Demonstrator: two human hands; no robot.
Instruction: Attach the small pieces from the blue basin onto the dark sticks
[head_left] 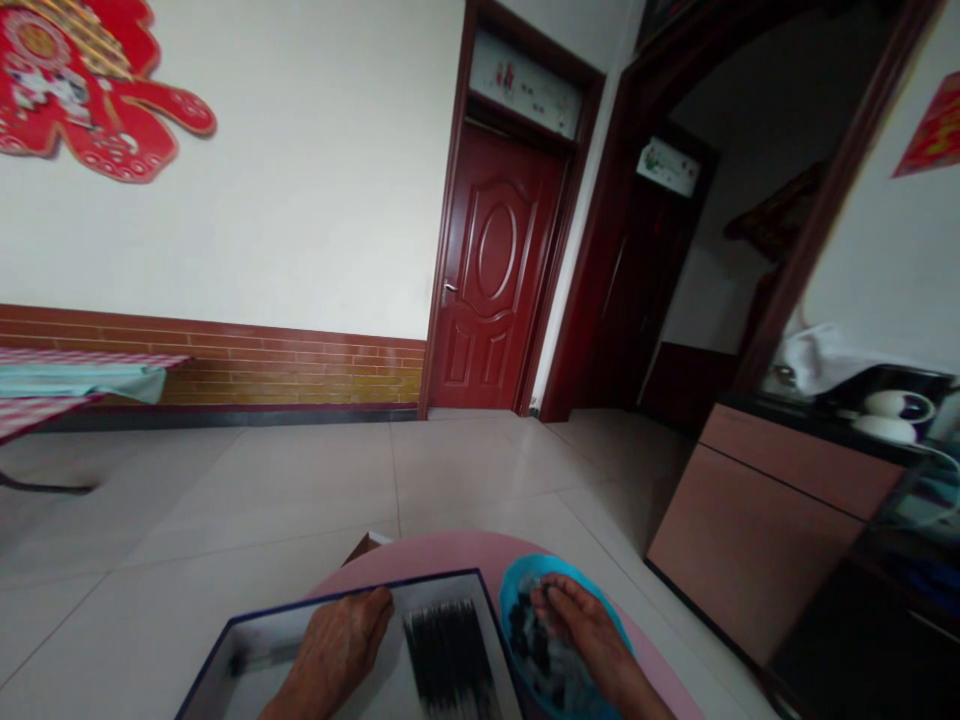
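My left hand (339,645) is over a shallow white tray with a dark blue rim (315,598), its fingers curled together; whatever they hold is hidden. To its right in the tray lies a row of thin black sticks with pale tips (450,655), packed side by side. A blurred dark, slender item (262,658) rests near the tray's left end. My right hand (574,615) reaches over a light blue basin (517,570), fingertips pinched; anything between them is too small to name. Inside the basin are small black pieces (529,640) among clear, plastic-looking material.
Tray and basin stand on a round pink table (457,548). A brown box corner (366,546) shows behind it on the tiled floor. At right is a pinkish cabinet (757,530) with appliances on top; at left, a table with checked cloth (45,415). A red door (495,270) is shut.
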